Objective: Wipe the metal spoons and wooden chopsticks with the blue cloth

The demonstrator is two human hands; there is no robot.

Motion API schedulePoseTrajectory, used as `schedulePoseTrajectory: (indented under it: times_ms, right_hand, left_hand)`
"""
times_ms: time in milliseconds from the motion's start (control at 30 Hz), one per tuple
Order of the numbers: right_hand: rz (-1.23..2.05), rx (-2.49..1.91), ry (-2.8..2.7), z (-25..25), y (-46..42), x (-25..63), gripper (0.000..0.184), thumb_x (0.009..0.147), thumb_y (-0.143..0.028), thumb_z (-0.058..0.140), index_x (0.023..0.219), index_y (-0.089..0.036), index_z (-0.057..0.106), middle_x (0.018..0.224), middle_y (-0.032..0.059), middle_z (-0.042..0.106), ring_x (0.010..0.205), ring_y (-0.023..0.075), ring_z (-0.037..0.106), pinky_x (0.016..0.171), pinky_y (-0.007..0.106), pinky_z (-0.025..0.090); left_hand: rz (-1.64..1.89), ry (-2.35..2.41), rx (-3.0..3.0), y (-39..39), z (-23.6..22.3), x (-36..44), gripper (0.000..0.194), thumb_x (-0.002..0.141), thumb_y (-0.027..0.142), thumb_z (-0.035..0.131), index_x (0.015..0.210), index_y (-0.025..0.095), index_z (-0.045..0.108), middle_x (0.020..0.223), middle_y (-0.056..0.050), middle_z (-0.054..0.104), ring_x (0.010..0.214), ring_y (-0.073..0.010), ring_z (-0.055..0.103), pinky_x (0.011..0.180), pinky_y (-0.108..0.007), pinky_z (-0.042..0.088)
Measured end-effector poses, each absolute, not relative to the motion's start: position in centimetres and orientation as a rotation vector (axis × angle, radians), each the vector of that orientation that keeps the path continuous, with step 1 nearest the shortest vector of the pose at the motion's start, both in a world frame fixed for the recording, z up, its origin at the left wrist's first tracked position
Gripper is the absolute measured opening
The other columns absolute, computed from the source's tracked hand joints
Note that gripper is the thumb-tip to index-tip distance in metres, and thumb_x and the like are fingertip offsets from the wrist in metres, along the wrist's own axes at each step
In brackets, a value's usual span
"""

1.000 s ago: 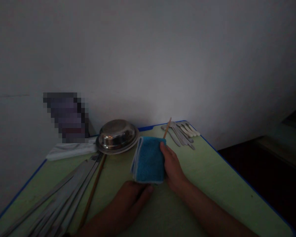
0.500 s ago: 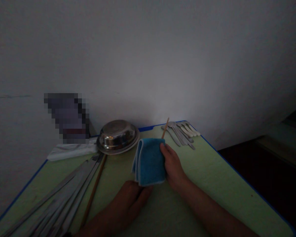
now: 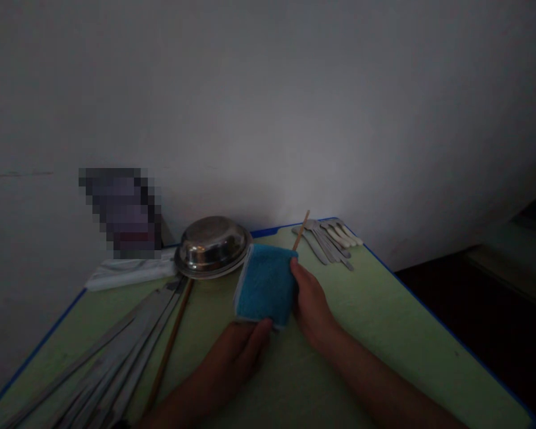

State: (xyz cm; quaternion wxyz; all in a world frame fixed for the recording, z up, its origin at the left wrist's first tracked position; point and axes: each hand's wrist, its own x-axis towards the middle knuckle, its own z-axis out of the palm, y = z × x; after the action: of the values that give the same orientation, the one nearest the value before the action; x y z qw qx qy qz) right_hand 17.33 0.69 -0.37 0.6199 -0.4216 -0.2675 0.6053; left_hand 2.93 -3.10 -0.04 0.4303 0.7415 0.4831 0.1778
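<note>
A folded blue towel (image 3: 268, 283) with a pale edge is held up over the table in the middle of the view. My right hand (image 3: 311, 298) grips its right side, thumb on the front face, other fingers hidden behind. A thin wooden stick (image 3: 301, 231), like a chopstick, sticks out above the towel's upper right corner; the rest of it is hidden. My left hand (image 3: 239, 351) is closed at the towel's lower edge, its thumb pressed on the front and its fingers underneath mostly out of sight.
On the green, blue-edged table (image 3: 384, 345), an upturned metal bowl (image 3: 212, 244) sits by the wall. Several knives and spoons (image 3: 330, 244) lie back right. Long flat metal strips (image 3: 111, 351) and a wooden rod (image 3: 174, 333) lie left, near a white packet (image 3: 129, 271) and a blurred-out upright object (image 3: 125, 214).
The towel's lower edge first dropped over my left thumb, then rose and tilted left. My left thumb now lies on the towel's front. The stick's tip swung left, then back right.
</note>
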Motion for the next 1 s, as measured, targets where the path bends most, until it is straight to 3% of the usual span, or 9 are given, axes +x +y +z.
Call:
schedulePoseTrajectory:
  times_ms: [233, 500, 667, 867, 1000]
  right_hand:
    - [1.477, -0.812, -0.680, -0.1, 0.3, 17.2, 0.026, 0.069, -0.030, 0.064, 0.094, -0.021, 0.061, 0.088, 0.0018, 0.070, 0.079, 0.0182, 0.064, 0.076, 0.032, 0.048]
    - [1.450, -0.852, -0.603, 0.0, 0.6, 17.2, 0.034, 0.072, -0.041, 0.062, 0.099, -0.021, 0.060, 0.096, 0.0039, 0.068, 0.086, 0.0183, 0.063, 0.078, 0.032, 0.049]
    - [1.434, -0.916, -0.480, -0.4, 1.0, 17.2, 0.033, 0.073, -0.046, 0.060, 0.094, -0.020, 0.063, 0.093, 0.0042, 0.069, 0.085, 0.0198, 0.063, 0.077, 0.033, 0.050]
    - [1.426, -0.918, -0.458, -0.6, 1.1, 17.3, 0.034, 0.074, -0.046, 0.059, 0.097, -0.021, 0.062, 0.094, 0.0029, 0.070, 0.087, 0.0199, 0.063, 0.077, 0.033, 0.050]
    - [1.432, -0.946, -0.436, -0.4, 1.1, 17.4, 0.034, 0.075, -0.046, 0.058, 0.098, -0.021, 0.062, 0.094, 0.0025, 0.069, 0.087, 0.0195, 0.063, 0.079, 0.033, 0.049]
  left_hand:
    - [0.473, 1.243, 1.752, -3.6, 0.2, 2.9, 0.048, 0.091, 0.047, 0.024, 0.060, 0.019, 0.048, 0.057, 0.002, 0.047, 0.056, -0.0133, 0.047, 0.059, -0.023, 0.039]
    - [0.424, 1.164, 1.854, -3.1, -0.5, 2.5, 0.045, 0.092, 0.043, 0.024, 0.059, 0.019, 0.043, 0.053, 0.004, 0.043, 0.050, -0.0114, 0.042, 0.051, -0.022, 0.035]
    - [0.392, 1.076, 2.027, -3.1, 0.4, 2.7, 0.039, 0.091, 0.037, 0.030, 0.063, 0.018, 0.048, 0.057, 0.004, 0.045, 0.052, -0.0110, 0.045, 0.055, -0.023, 0.035]
    - [0.327, 1.039, 2.130, -2.8, -0.3, 2.6, 0.041, 0.092, 0.036, 0.030, 0.057, 0.017, 0.042, 0.052, 0.006, 0.035, 0.045, -0.0078, 0.037, 0.047, -0.021, 0.028]
    - [0.347, 1.021, 2.140, -2.8, -0.4, 2.6, 0.040, 0.092, 0.036, 0.030, 0.061, 0.017, 0.047, 0.055, 0.004, 0.044, 0.049, -0.0094, 0.044, 0.050, -0.020, 0.033]
